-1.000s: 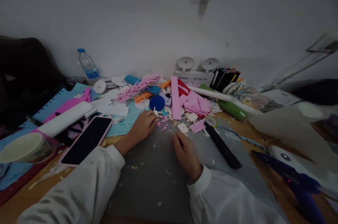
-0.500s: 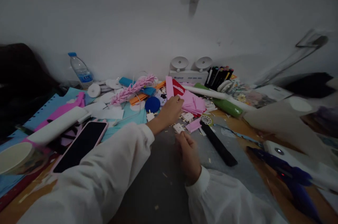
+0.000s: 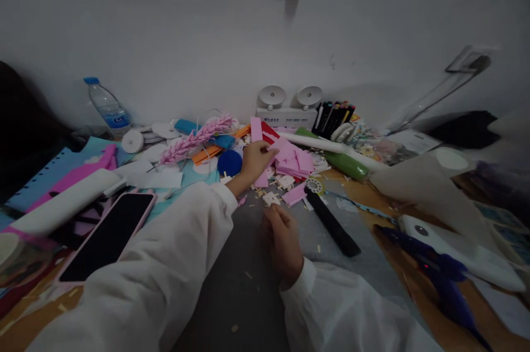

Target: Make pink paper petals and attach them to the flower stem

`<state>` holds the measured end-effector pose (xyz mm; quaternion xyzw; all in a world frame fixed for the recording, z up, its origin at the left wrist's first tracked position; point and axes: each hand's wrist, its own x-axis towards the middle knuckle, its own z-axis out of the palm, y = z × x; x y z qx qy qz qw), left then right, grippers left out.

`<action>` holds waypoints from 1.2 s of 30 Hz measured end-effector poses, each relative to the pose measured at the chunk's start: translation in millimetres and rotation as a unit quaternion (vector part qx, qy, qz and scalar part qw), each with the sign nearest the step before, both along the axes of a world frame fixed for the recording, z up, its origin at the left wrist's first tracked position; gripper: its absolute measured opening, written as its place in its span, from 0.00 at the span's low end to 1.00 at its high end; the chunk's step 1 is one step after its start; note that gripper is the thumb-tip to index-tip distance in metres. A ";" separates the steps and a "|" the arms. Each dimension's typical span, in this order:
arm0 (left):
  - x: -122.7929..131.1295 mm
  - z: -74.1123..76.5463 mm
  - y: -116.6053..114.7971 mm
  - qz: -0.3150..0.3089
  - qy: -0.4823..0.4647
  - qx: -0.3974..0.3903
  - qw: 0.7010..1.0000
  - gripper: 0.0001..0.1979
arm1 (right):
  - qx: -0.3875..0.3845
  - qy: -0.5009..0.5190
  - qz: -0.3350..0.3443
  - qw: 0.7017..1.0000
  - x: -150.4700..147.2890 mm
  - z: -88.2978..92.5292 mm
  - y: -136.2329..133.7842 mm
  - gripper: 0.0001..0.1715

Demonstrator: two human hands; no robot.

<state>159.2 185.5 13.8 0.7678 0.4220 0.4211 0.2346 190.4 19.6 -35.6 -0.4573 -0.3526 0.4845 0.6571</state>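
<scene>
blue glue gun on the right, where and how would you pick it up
I'd grip the blue glue gun by its handle, probably with the right hand coming from the near right. The handle slants back toward the viewer, while the narrow nozzle points away to the left. A red light glows, so avoid the nozzle; it may be hot.

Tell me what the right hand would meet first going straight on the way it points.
Most likely the small pale cut-out just beyond the right hand, though depth is unclear and the two may be touching.
</scene>
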 end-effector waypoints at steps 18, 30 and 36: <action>-86.9 16.3 -147.3 -0.040 -0.145 -0.168 0.974 0.12 | 0.079 0.055 0.033 0.995 12.1 16.8 -3.3 0.10; -183.2 7.8 -163.9 0.158 0.008 -0.018 0.987 0.11 | 0.073 0.024 -0.009 0.997 17.3 7.5 0.4 0.13; -259.2 9.8 -98.4 0.319 0.082 0.022 0.944 0.11 | 0.075 -0.027 0.003 0.997 10.5 5.4 -1.6 0.11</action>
